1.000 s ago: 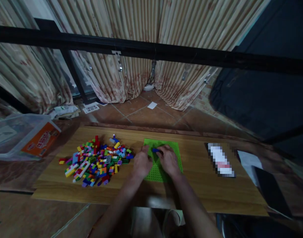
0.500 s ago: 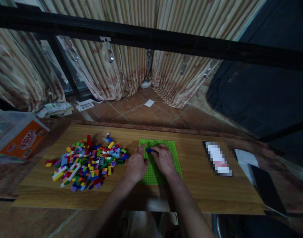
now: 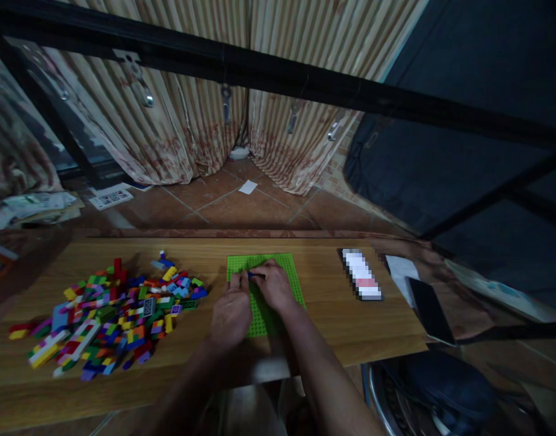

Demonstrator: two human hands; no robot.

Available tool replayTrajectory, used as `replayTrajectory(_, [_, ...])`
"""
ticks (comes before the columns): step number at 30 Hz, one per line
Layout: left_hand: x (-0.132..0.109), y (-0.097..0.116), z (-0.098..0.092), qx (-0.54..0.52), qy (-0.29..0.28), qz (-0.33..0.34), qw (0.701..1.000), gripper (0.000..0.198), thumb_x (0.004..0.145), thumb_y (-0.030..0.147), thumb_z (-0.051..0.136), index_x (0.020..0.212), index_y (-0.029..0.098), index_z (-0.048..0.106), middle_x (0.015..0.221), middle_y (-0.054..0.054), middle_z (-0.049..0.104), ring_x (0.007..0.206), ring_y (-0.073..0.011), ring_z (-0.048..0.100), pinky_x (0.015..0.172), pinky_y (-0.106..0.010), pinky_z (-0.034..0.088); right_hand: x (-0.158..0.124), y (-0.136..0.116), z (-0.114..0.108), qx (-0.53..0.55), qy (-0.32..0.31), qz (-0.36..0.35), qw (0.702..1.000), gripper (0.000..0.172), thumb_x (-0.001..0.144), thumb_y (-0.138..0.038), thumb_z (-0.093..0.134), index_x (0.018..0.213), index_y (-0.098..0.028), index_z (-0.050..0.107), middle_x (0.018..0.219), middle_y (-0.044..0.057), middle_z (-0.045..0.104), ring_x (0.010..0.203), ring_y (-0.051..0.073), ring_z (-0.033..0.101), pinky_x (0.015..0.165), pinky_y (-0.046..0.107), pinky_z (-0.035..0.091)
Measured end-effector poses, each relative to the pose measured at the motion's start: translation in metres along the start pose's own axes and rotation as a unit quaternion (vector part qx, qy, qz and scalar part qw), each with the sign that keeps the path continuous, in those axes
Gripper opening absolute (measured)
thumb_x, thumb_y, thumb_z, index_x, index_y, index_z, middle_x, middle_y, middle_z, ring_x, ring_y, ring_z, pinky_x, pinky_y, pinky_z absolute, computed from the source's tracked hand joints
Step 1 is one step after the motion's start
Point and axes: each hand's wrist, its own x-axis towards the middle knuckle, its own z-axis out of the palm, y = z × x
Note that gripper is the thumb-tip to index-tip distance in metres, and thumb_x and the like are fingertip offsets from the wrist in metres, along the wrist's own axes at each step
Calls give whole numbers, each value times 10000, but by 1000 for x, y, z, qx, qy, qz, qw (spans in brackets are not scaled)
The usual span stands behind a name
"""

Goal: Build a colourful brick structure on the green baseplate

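A green studded baseplate lies on the wooden table in front of me, partly covered by both hands. My right hand reaches over its upper middle, thumb and fingers pinching a small dark blue brick low at the plate. Most of that brick is hidden by my fingers, and I cannot tell whether it is pressed onto the studs. From the left, my left hand rests over the plate's left edge. Its fingers stretch forward, the tips close to the brick's left end; its thumb is hard to make out.
Loose coloured bricks are heaped on the table to the left. A phone with a blurred screen lies to the right, beside white paper and a dark flat object. A black bar crosses beyond the table.
My view has swung right, so everything sits further left. My left fingers have come in closer to the blue brick, while my right hand keeps its pinch on it.
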Motion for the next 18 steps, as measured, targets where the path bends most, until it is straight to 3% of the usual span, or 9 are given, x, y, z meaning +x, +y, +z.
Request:
replayTrajectory(4, [4,4,-1,3,16,-15,1000,523,803,-34,366,1280,91,542,1146,-173,606,963,-246,642,781,-323,536,4,4,2,12,-8,5,1000,195,812,-219,681,986,-256,762,920,35,656,854,157,601,842,268,459])
replayTrajectory(9, [3,8,-1,-7,29,-22,999,508,792,-47,339,1216,65,595,1160,-158,618,1035,-258,637,861,-302,506,-3,0,8,20,21,11,1000,221,835,-207,637,1022,-223,754,959,68,654,945,184,592,889,292,454])
replayTrajectory(14, [-4,4,1,-28,48,-23,998,580,774,-6,408,1342,81,485,1270,-177,577,1121,-244,602,954,-346,485,-12,-4,9,31,50,-4,998,240,832,-189,607,1023,-230,746,958,67,639,948,198,595,912,327,462])
replayTrajectory(18, [-6,-1,7,-52,70,-20,996,539,833,35,405,1369,69,442,1320,-186,542,1211,-220,546,1026,-340,445,-19,-1,7,57,79,-19,995,354,822,-160,575,1161,-183,674,1024,89,643,974,208,606,922,343,475])
